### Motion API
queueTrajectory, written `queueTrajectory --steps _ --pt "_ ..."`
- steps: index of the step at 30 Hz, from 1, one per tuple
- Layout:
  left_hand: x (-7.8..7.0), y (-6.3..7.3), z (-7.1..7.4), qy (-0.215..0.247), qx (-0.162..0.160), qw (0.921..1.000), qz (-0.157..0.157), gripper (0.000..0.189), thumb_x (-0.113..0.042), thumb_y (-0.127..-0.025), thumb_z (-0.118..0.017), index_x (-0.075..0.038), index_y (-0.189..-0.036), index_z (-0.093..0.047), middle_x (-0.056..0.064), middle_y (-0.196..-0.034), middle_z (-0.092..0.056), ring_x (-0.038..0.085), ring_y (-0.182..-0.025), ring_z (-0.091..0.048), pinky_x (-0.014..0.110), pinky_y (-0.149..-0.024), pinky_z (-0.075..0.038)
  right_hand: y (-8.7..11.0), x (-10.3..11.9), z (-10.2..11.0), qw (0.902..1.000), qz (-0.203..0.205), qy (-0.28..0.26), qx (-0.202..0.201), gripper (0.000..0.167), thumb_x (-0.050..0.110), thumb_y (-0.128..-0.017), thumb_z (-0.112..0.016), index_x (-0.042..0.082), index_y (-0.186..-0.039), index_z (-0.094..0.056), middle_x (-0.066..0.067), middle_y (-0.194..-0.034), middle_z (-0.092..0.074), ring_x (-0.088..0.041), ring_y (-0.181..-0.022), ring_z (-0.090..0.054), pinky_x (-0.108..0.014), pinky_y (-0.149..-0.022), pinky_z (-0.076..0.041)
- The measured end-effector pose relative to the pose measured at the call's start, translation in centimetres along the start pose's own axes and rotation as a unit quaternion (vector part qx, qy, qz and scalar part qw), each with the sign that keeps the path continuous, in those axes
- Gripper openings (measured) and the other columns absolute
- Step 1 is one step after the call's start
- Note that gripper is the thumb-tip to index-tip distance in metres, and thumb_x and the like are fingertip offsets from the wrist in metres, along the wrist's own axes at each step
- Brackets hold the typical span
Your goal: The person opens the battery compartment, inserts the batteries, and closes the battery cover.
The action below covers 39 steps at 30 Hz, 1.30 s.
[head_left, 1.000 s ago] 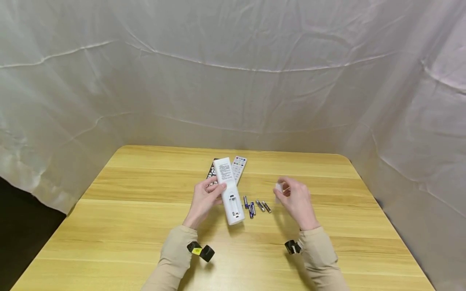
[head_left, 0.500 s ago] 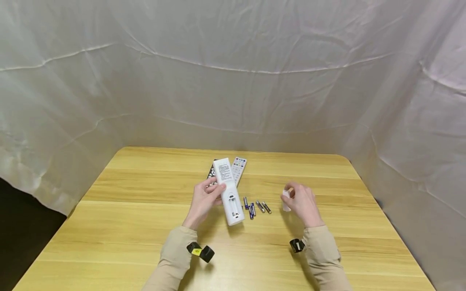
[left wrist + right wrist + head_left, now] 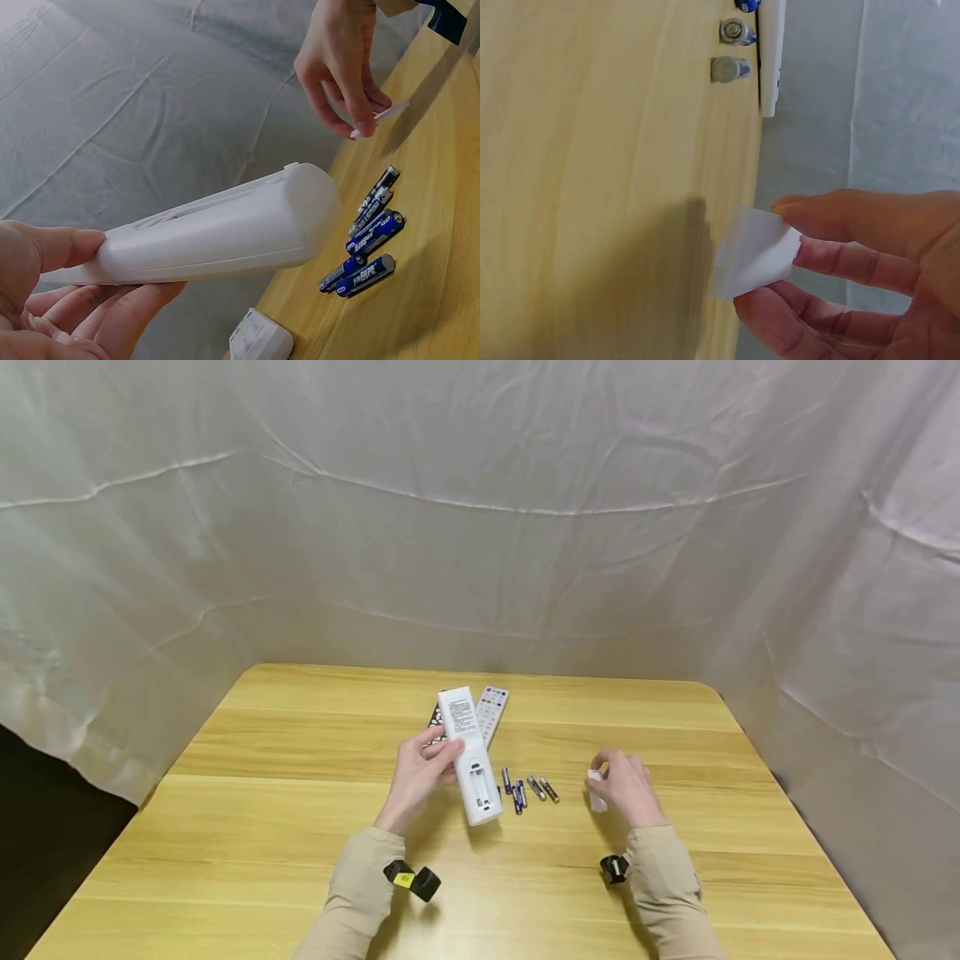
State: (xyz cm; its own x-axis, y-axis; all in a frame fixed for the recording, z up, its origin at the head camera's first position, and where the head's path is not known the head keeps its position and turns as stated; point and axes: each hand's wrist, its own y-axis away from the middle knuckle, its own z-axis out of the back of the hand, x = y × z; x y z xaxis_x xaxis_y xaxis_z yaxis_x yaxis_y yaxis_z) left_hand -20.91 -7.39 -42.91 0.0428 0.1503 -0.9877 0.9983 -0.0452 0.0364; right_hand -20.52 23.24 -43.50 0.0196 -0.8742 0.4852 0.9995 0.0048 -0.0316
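Observation:
In the head view my left hand [image 3: 420, 770] grips a white remote control [image 3: 467, 745] with its back turned up. The battery compartment [image 3: 480, 787] in that back stands uncovered, with no batteries visible inside. My right hand [image 3: 628, 785] pinches a small white battery cover [image 3: 597, 793] just above the table, to the right of the batteries. The right wrist view shows the cover [image 3: 757, 253] between thumb and fingers. Several blue batteries [image 3: 517, 797] and two dark-and-silver batteries [image 3: 543, 788] lie on the table between the hands.
Behind the held remote lie a white remote with coloured buttons [image 3: 492, 713] and a black remote [image 3: 436, 717], partly hidden. The wooden table [image 3: 300, 827] ends at a grey cloth wall [image 3: 480, 527] at the back and sides.
My right hand has moved to the right and down toward the table, carrying the battery cover away from the batteries. The left hand and its remote have stayed almost still.

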Motion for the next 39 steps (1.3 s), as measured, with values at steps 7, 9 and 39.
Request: queueTrajectory --steps 7,9,39 --pt "-0.1 -0.2 0.1 -0.012 -0.006 0.9999 -0.002 0.040 -0.001 -0.096 -0.062 0.006 -0.136 -0.055 0.033 -0.122 -0.066 0.031 -0.093 -0.076 0.039 -0.078 -0.067 -0.2 -0.3 -0.1 0.9992 -0.020 -0.009 0.032 0.019 0.006 -0.081 -0.072 -0.001 -0.098 -0.068 -0.020 -0.086 -0.072 -0.025 -0.074 -0.066 -0.030 -0.058 -0.058" --pt "-0.2 -0.2 0.2 -0.013 -0.008 0.9999 -0.003 0.041 -0.001 -0.097 -0.062 0.006 -0.136 -0.054 0.033 -0.122 -0.066 0.033 -0.094 -0.076 0.040 -0.078 -0.067 -0.2 -0.4 -0.2 0.9988 -0.026 -0.011 0.039 0.019 0.006 -0.081 -0.071 -0.001 -0.098 -0.068 -0.020 -0.087 -0.072 -0.025 -0.075 -0.066 -0.031 -0.059 -0.058" --pt "-0.1 -0.6 0.5 -0.016 -0.007 0.9998 -0.005 0.043 -0.002 -0.098 -0.061 0.008 -0.138 -0.051 0.034 -0.121 -0.066 0.024 -0.089 -0.076 0.034 -0.074 -0.067 -0.4 -1.2 -0.9 0.9988 -0.026 0.008 0.041 0.012 0.005 -0.083 -0.072 -0.001 -0.092 -0.068 -0.024 -0.092 -0.070 -0.028 -0.075 -0.066 -0.033 -0.055 -0.059"
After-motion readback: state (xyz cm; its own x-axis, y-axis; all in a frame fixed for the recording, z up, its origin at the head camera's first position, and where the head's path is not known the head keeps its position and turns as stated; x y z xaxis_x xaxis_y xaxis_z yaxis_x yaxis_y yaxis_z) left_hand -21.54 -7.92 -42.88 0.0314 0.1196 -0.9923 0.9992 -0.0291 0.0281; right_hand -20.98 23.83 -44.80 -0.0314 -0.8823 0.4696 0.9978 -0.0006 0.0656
